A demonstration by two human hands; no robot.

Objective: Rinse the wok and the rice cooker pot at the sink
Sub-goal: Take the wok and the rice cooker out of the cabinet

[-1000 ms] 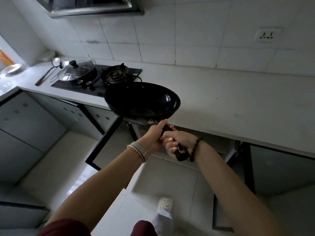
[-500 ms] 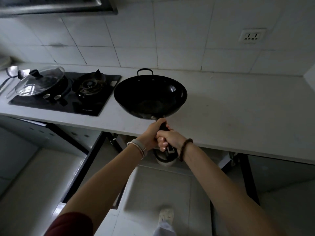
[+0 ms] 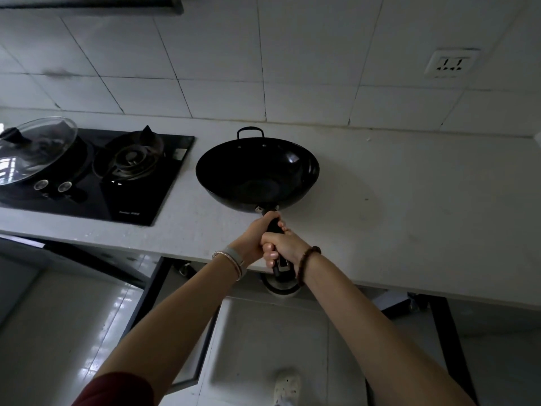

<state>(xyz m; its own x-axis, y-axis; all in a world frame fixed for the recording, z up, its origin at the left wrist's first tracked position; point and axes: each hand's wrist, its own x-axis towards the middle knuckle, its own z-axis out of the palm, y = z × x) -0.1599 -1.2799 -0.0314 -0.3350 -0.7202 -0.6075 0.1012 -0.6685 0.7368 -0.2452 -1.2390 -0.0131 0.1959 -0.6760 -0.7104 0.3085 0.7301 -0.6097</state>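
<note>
At the upper left of the frame runs the dark underside of a metal range hood (image 3: 87, 4), above a wall of large white square tiles (image 3: 292, 68). Below it, at the left edge, a clear domed glass lid with a black knob (image 3: 35, 150) sits tilted on a black glass gas hob (image 3: 140, 200), whose bare right-hand burner with its dark iron grate (image 3: 131, 159) stands just beside the lid. The hob is set into a pale white stone countertop (image 3: 409, 200) that spans the whole width.

At the centre, just right of the hob, is the round black metal wok (image 3: 257, 174), over the countertop; whether its base touches the surface cannot be told. Its long black handle (image 3: 273, 225) points toward the person. The left hand (image 3: 253, 238) is wrapped round the handle close to the bowl, and the right hand (image 3: 288, 244) grips it just behind, the two touching.

At the upper right a white wall socket (image 3: 450, 65) is mounted on the tiles. Along the bottom lie glossy pale floor tiles (image 3: 73, 332) and a black-framed cabinet opening (image 3: 152, 288) under the counter
</note>
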